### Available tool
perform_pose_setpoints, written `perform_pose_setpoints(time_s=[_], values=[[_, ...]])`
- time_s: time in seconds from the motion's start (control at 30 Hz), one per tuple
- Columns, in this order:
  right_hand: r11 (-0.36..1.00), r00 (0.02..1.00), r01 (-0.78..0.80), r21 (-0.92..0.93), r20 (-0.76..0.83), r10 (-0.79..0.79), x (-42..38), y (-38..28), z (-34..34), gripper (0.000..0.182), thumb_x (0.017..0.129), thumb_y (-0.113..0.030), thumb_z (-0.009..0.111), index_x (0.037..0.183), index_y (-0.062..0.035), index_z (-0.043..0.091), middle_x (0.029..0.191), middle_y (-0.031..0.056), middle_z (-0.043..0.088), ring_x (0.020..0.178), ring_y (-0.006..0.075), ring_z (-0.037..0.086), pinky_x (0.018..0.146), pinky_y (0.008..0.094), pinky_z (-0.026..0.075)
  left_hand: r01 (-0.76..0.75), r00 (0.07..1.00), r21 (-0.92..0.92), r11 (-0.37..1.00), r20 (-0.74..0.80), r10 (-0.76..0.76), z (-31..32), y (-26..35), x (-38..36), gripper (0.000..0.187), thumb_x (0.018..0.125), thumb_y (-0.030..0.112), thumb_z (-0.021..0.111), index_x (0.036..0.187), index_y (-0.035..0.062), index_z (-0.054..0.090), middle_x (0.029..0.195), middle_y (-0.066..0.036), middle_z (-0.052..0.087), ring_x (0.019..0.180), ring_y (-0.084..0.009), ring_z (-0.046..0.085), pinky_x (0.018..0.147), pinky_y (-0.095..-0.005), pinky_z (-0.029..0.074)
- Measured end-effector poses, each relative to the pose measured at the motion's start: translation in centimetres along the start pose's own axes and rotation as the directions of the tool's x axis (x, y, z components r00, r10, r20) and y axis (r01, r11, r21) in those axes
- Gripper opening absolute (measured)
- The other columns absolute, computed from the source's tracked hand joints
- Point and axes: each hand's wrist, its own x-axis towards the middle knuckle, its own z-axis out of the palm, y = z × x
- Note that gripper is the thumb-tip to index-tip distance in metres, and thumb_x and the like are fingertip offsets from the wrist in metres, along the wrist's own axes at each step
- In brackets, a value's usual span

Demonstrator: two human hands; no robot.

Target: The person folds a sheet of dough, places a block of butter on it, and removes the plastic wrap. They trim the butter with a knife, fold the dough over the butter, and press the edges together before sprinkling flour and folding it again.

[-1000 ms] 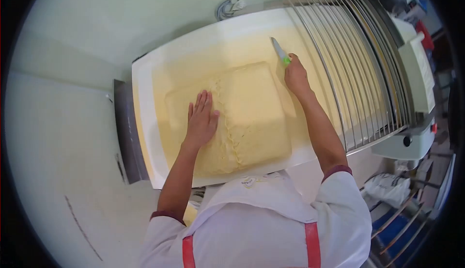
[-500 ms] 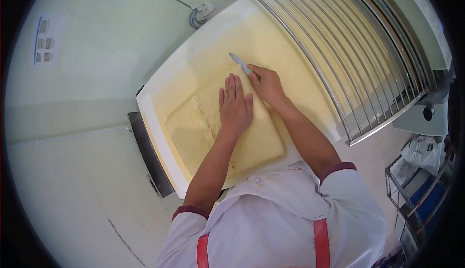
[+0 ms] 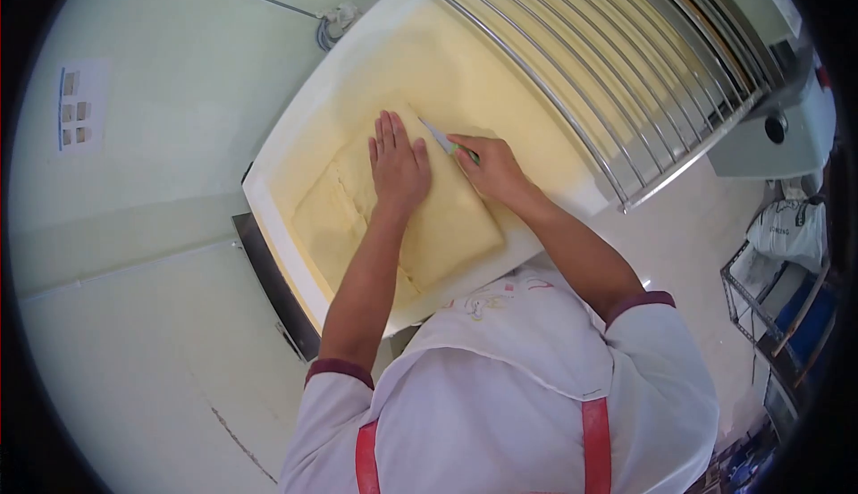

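A thick folded slab of pale yellow dough (image 3: 456,235) lies on the white belt (image 3: 308,266) of what looks like a dough sheeter. My left hand (image 3: 400,171) rests flat on top of it, fingers stretched out and pointing away from me. In my right hand (image 3: 493,168) is a knife (image 3: 435,133) with a green handle, mostly hidden by my fingers. The blade lies along the slab's right edge, its tip pointing up and left. A rough seam or fold line (image 3: 344,192) runs along the slab's left part.
A curved metal bar guard (image 3: 554,105) spans the belt on the right. Beyond its near end is a grey machine housing (image 3: 778,128). A wall stands close on the left, with a bundled cable (image 3: 329,37). A rack with a white bag (image 3: 791,230) is at the far right.
My right hand has drawn the knife toward my body along the slab's right edge. My left hand stays flat on the dough. The whole view has shifted slightly.
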Motion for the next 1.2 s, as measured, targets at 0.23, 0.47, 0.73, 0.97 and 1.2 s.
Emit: perform_pose_setpoints(time_s=[0.23, 0.47, 0.73, 0.97, 1.2], values=[[0.997, 0.999, -0.039, -0.073, 0.034, 0.041, -14.9, -1.8, -5.7, 0.032, 0.086, -0.01, 0.062, 0.118, -0.0052, 0.064, 0.083, 0.0183, 0.065, 0.073, 0.0353, 0.063, 0.07, 0.042, 0.051, -0.005, 1.0, -0.006, 1.0, -0.019, 0.005, 0.7, -0.3, -0.1, 0.063, 0.097, 0.033, 0.037, 0.147, -0.0026, 0.022, 0.155, -0.02, 0.02, 0.145, -0.0317, 0.017, 0.117, -0.0455, 0.011], [0.978, 0.983, -0.132, -0.164, 0.105, 0.15, -26.2, -2.6, -9.0, 0.039, 0.087, -0.008, 0.061, 0.125, -0.0076, 0.058, 0.07, 0.011, 0.058, 0.061, 0.0231, 0.059, 0.057, 0.0347, 0.048, -0.051, 0.959, -0.691, 0.721, -0.236, -0.158, -2.4, -0.3, -3.7, 0.04, 0.098, 0.018, 0.05, 0.132, -0.0031, 0.047, 0.129, -0.017, 0.054, 0.12, -0.0246, 0.05, 0.102, -0.0367, 0.039], [0.303, 0.876, -0.461, 0.834, 0.373, 0.304, -15.8, -10.3, 0.8, 0.053, 0.099, -0.021, 0.048, 0.147, -0.0117, 0.027, 0.072, 0.0051, 0.055, 0.046, 0.0096, 0.044, 0.039, 0.0205, 0.033, 0.311, 0.945, -0.934, -0.173, 0.286, 0.156, -5.5, 3.0, -15.2, 0.027, 0.098, 0.026, 0.054, 0.105, 0.0011, 0.06, 0.091, -0.006, 0.065, 0.078, -0.0133, 0.06, 0.073, -0.0275, 0.05], [0.73, 0.813, -0.51, 0.454, 0.532, 0.237, -13.5, -14.4, 10.8, 0.049, 0.097, -0.011, 0.051, 0.141, -0.0013, 0.033, 0.102, 0.014, 0.062, 0.084, 0.0163, 0.061, 0.066, 0.0287, 0.052, -0.086, 0.832, -0.949, -0.305, 0.1, -0.545, -8.3, -14.5, -17.6, 0.02, 0.098, 0.022, 0.052, 0.091, 0.0042, 0.058, 0.075, -0.004, 0.059, 0.055, -0.0108, 0.055, 0.052, -0.0238, 0.047], [0.823, 0.802, -0.52, 0.231, 0.464, 0.376, -15.6, -15.1, 14.0, 0.043, 0.095, -0.009, 0.053, 0.136, -0.0016, 0.041, 0.098, 0.0109, 0.064, 0.079, 0.0144, 0.061, 0.064, 0.0262, 0.051, 0.295, 0.637, -0.937, 0.188, 0.047, -0.769, -2.3, -33.0, -17.0, 0.026, 0.095, 0.016, 0.053, 0.109, -0.0009, 0.066, 0.079, -0.007, 0.067, 0.05, -0.011, 0.054, 0.047, -0.0258, 0.045]])
